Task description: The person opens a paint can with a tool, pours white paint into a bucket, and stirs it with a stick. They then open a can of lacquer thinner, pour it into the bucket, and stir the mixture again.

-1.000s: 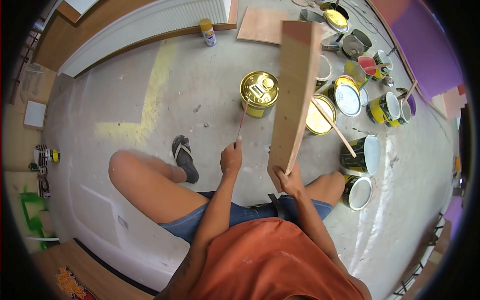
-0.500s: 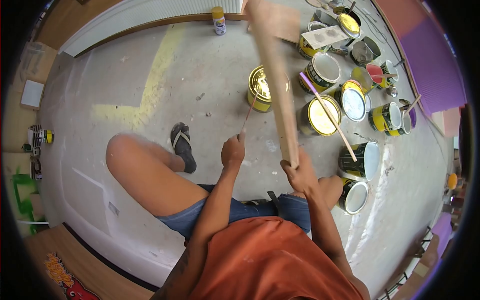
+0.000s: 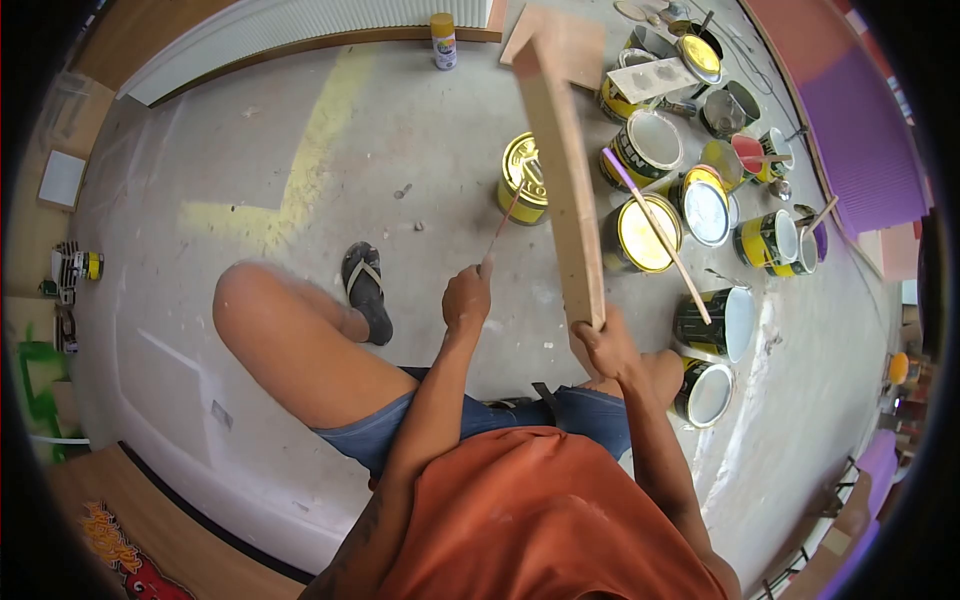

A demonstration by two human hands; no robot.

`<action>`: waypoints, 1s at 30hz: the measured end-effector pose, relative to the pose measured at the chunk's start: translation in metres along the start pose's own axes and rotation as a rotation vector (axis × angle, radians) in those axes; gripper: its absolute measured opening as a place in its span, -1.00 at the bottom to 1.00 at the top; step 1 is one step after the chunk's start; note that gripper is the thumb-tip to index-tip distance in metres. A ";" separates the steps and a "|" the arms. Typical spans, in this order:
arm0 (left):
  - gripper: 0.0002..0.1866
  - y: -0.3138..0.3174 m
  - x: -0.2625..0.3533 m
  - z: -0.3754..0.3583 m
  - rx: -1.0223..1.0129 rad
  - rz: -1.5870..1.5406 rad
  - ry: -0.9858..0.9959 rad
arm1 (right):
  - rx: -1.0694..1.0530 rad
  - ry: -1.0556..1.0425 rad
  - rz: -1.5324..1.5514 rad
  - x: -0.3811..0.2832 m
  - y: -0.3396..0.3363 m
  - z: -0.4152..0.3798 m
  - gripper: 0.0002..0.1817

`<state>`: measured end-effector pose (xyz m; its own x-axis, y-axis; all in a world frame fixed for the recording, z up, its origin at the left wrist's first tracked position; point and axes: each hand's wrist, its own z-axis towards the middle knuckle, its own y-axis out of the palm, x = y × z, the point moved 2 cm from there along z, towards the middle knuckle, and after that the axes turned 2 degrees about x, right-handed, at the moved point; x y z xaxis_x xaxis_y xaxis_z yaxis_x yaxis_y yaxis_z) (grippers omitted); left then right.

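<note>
My left hand (image 3: 467, 298) is closed round the handle of a thin rod-like tool (image 3: 504, 222), whose far end reaches the lid of a yellow-labelled can (image 3: 524, 175). My right hand (image 3: 607, 345) grips the lower end of a long wooden board (image 3: 572, 210). The board stands up toward the camera and hides the right part of the can. To the right of the board sits an open can of yellow paint (image 3: 635, 235), with a purple-tipped stick (image 3: 655, 220) lying across it.
Several paint cans (image 3: 655, 140) crowd the floor at the right. A spray can (image 3: 443, 42) stands by the white ribbed panel (image 3: 340, 30) at the top. A flat wooden piece (image 3: 585, 42) lies beyond the board. My sandalled foot (image 3: 368, 295) is left of my left hand.
The board in my right hand has tilted, its upper end dropping lower in view and uncovering the flat wooden piece. My left hand and the tool have barely moved.
</note>
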<state>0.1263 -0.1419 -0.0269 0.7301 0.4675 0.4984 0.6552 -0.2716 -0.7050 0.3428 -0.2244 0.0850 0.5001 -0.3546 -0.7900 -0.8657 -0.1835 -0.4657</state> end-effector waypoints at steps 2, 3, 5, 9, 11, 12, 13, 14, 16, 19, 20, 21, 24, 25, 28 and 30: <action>-0.28 -0.001 0.002 0.006 0.008 -0.005 0.005 | 0.080 -0.103 0.166 -0.019 -0.010 -0.003 -0.67; -0.28 -0.001 0.001 0.007 0.025 0.005 0.009 | 0.080 -0.103 0.166 -0.021 -0.012 -0.003 -0.67; -0.28 -0.002 0.000 0.007 0.044 0.017 0.013 | 0.256 -0.424 0.172 -0.030 -0.018 -0.004 -0.63; -0.29 -0.007 0.004 0.004 0.040 0.025 -0.006 | 0.292 -0.618 0.202 -0.044 -0.025 -0.010 -0.46; -0.29 -0.008 0.004 0.005 0.044 0.031 -0.004 | 0.307 -0.737 0.100 -0.048 -0.028 -0.003 -0.39; -0.30 -0.008 0.004 0.006 0.026 0.024 0.002 | 0.352 -0.819 0.052 -0.048 -0.027 0.001 -0.39; -0.31 -0.008 0.003 0.004 0.003 0.018 0.006 | 0.394 -0.896 0.002 -0.045 -0.023 0.002 -0.39; -0.31 -0.006 0.001 0.003 -0.003 0.019 0.002 | 0.391 -0.889 0.001 -0.036 -0.016 0.004 -0.39; -0.33 -0.006 0.001 0.007 0.021 0.007 0.031 | 0.054 0.021 -0.135 -0.009 0.002 0.020 -0.47; -0.33 -0.009 0.004 0.007 0.018 0.026 0.006 | -0.059 0.110 -0.180 0.005 -0.002 0.016 -0.52; -0.33 -0.009 0.005 0.007 0.021 0.022 0.001 | 0.027 0.054 -0.055 0.013 0.001 0.011 -0.60; -0.33 -0.007 0.002 0.006 0.034 0.025 0.017 | 0.022 0.063 -0.053 0.012 0.001 0.006 -0.60; -0.32 -0.006 0.003 0.006 0.043 0.022 0.041 | 0.261 -0.229 0.210 -0.027 -0.019 -0.004 -0.58; -0.32 -0.006 0.004 0.006 0.037 0.013 0.040 | 0.266 -0.227 0.213 -0.032 -0.022 -0.004 -0.58; -0.28 -0.006 0.005 0.005 0.041 0.011 0.007 | 0.341 -0.561 0.252 -0.038 -0.024 -0.001 -0.51; -0.28 -0.006 0.006 0.005 0.042 0.016 0.005 | 0.319 -0.522 0.223 -0.022 -0.012 0.006 -0.52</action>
<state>0.1258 -0.1330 -0.0216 0.7414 0.4590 0.4896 0.6350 -0.2437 -0.7331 0.3422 -0.2091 0.1059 0.3229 0.1539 -0.9338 -0.9415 0.1527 -0.3004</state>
